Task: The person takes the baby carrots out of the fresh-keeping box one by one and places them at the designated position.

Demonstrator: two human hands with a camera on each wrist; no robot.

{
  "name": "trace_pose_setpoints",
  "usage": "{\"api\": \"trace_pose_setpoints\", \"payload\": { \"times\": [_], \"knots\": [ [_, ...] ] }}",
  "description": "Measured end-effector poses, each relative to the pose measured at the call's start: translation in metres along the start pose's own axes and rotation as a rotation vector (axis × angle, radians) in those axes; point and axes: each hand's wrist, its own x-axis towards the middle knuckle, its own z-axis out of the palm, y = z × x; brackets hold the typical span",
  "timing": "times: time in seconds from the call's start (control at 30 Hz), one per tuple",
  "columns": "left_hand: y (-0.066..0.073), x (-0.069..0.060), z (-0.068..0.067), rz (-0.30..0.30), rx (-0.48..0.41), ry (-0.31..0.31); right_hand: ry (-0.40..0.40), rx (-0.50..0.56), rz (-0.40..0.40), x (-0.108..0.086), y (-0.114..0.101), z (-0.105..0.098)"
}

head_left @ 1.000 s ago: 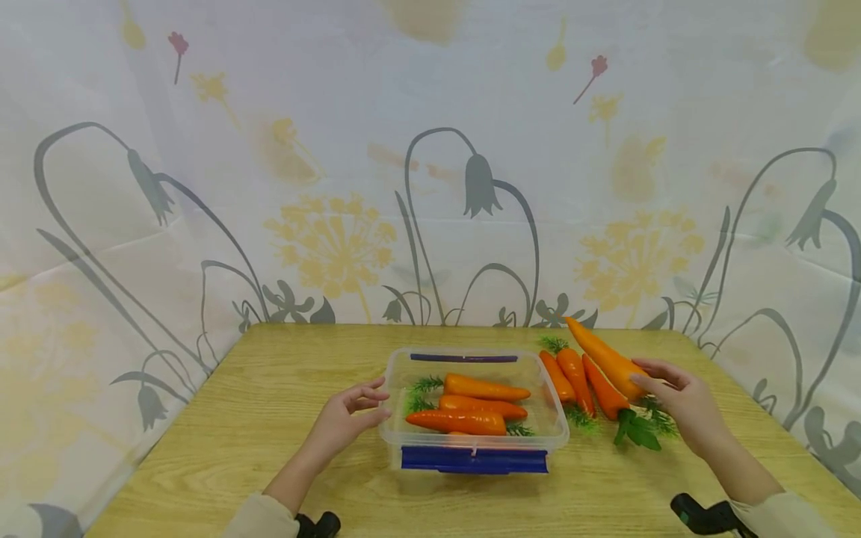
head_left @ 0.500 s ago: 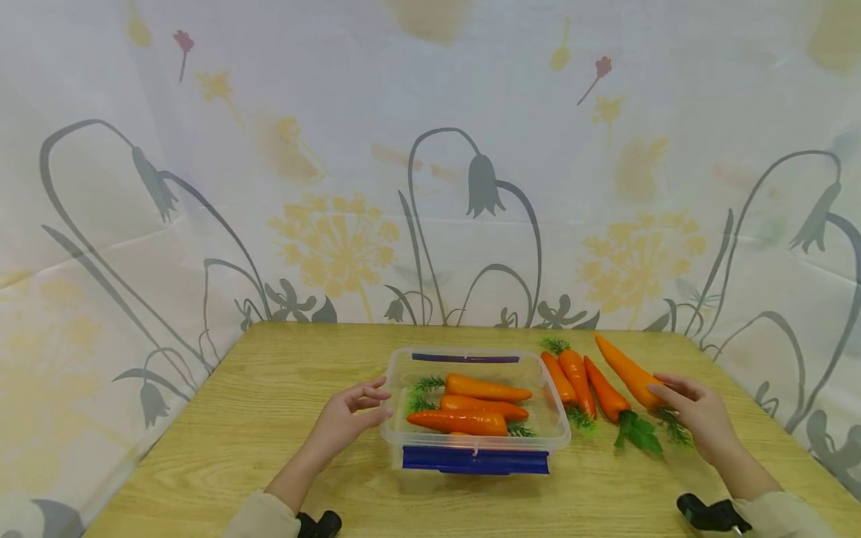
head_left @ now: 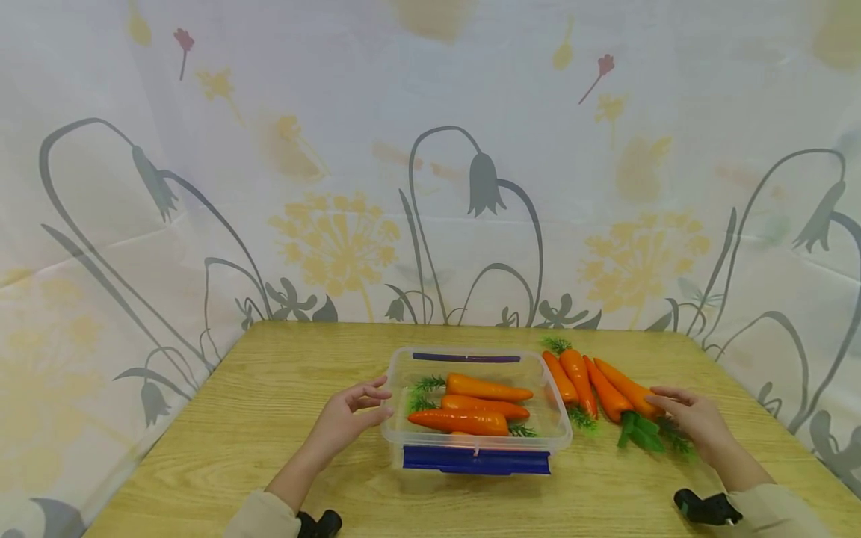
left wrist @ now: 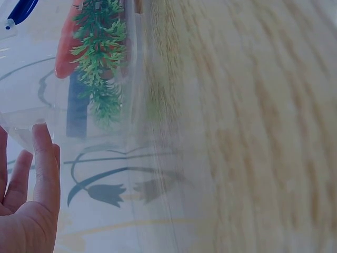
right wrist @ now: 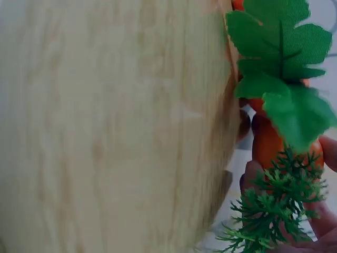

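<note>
Right hand grips the outermost carrot, left hand at the box

At the near edge of the table, pale sleeves come in on both sides, each with a black wrist device beside it. The left hand reaches to the left side of the box, its fingers loosely bent and spread from the thumb, fingertips at the rim.

The box, clear and without its lid on top, stands in the middle of the table. A blue latch faces the near edge. Inside, three carrots with feathery greens lie crosswise, and a sliver of orange shows beneath the front one.

Right of the box, the right hand has thumb and fingers round the thick end of the outermost carrot, whose tip points toward the far edge. Broad leaves lie just beside that hand, on the neighbouring carrot. Two more carrots lie between that one and the box, toward the far right corner.

Beyond the far edge hangs a pale backdrop printed with grey and yellow flowers.
</note>
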Motion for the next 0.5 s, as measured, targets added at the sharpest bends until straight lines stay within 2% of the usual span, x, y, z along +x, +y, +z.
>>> {"api": "trace_pose_setpoints", "payload": {
  "times": [0.23, 0.37, 0.5],
  "knots": [
    [0.0017, -0.0007, 0.0008, -0.002, -0.009, -0.011, -0.069, -0.032, 0.004, 0.0008, 0.0019, -0.0005],
    [0.0021, -0.0009, 0.0006, -0.01, -0.009, -0.009, -0.105, -0.077, -0.033, 0.0013, 0.0011, 0.0001],
    [0.0029, -0.0013, 0.0007, -0.017, -0.014, -0.008, -0.124, -0.077, -0.078, 0.0007, 0.0003, 0.0011]
  ]
}}
